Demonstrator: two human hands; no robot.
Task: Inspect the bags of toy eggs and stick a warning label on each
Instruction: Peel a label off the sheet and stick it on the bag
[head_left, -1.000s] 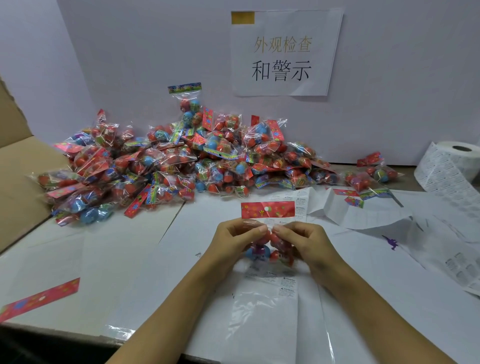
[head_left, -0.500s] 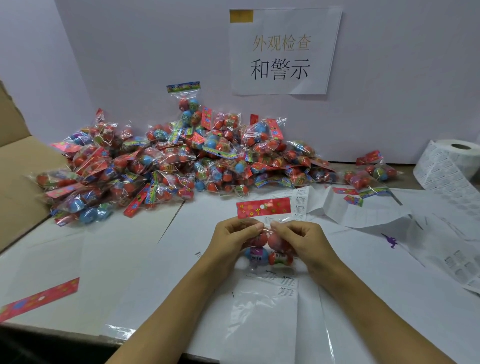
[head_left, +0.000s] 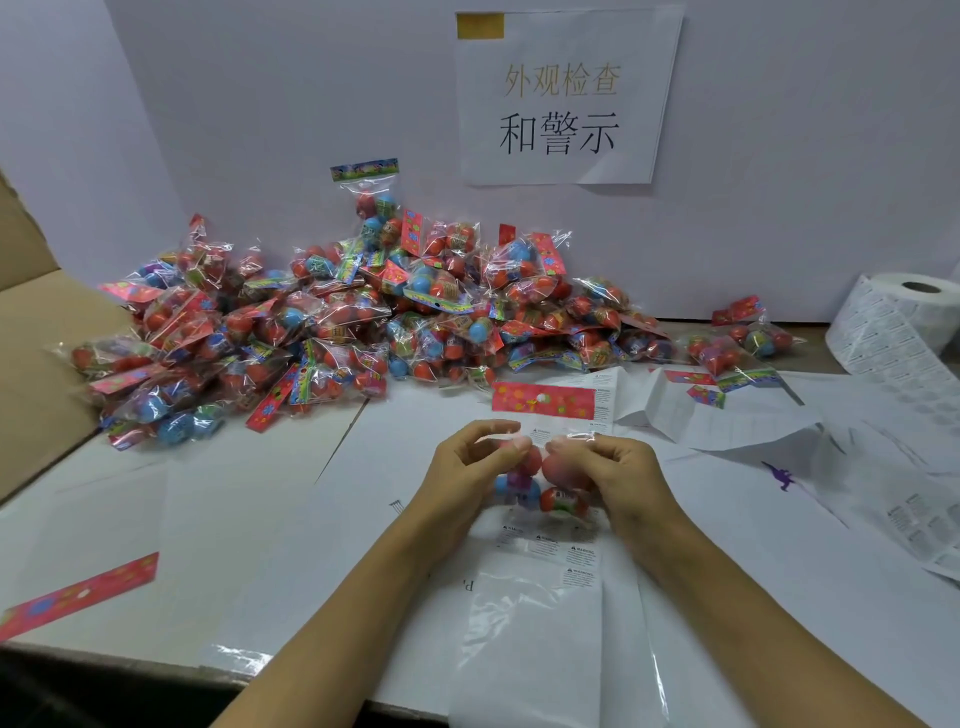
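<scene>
While the counter (head_left: 260, 519) carries a far heap of bags (head_left: 332, 322) filled with red and blue eggs, near the middle the left hand (head_left: 470, 462) and right hand (head_left: 610, 467) each hold a pinching grip on one bag (head_left: 540, 483) holding red and blue eggs.

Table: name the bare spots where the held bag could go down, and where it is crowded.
Free: the white sheet between the pile of bags and the loose red card, left of the left hand. Crowded: the pile at the back, and label strips right of the right hand, below the label roll.
</scene>
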